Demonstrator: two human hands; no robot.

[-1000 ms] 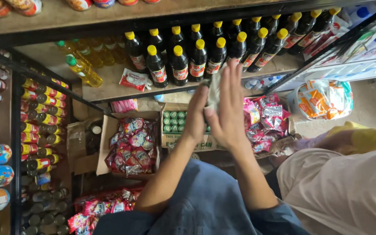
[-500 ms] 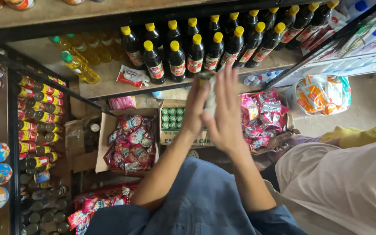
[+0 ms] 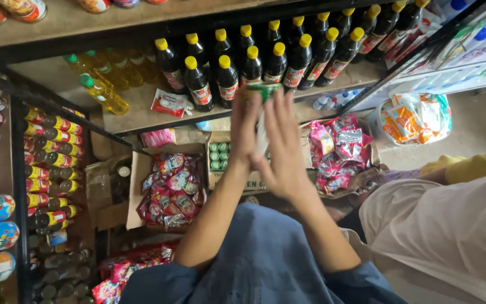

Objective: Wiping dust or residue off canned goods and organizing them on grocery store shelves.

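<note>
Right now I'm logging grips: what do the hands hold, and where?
A small green-topped pack, pressed between the flat palms of the left hand and right hand; only its top edge shows.

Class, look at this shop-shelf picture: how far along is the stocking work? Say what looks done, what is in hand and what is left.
Done: dark bottles with yellow caps stand in rows on the shelf. In hand: the left hand and right hand press a pale packet with a green top between them. Left: open cartons of snack packets stay full below.

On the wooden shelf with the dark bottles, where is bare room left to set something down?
Bare wood lies between the yellow oil bottles and the dark bottles, around the red sachet. The shelf's right half is packed with bottles; the hands hover below it.
</note>
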